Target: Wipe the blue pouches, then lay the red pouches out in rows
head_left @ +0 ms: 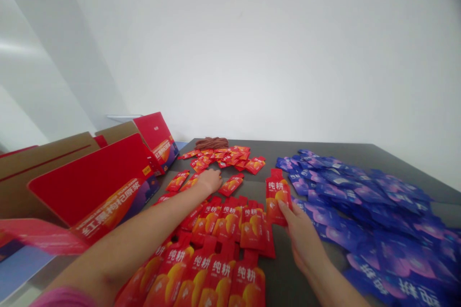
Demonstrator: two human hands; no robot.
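Note:
My right hand (297,223) grips a red pouch (276,194) by its lower right edge, its printed front facing me. Farther off and to the left, my left hand (212,180) reaches among loose red pouches; its fingertips are bent down and what they touch is hard to make out. Rows of overlapping red pouches (219,273) lie between my forearms, printed side up. Beyond my left hand is a loose heap of red pouches (230,156).
A large pile of blue pouches (360,201) covers the right side of the dark table (284,268). Open red cartons (97,187) with raised flaps stand at the left. A brown bundle (212,143) lies at the far edge, before a white wall.

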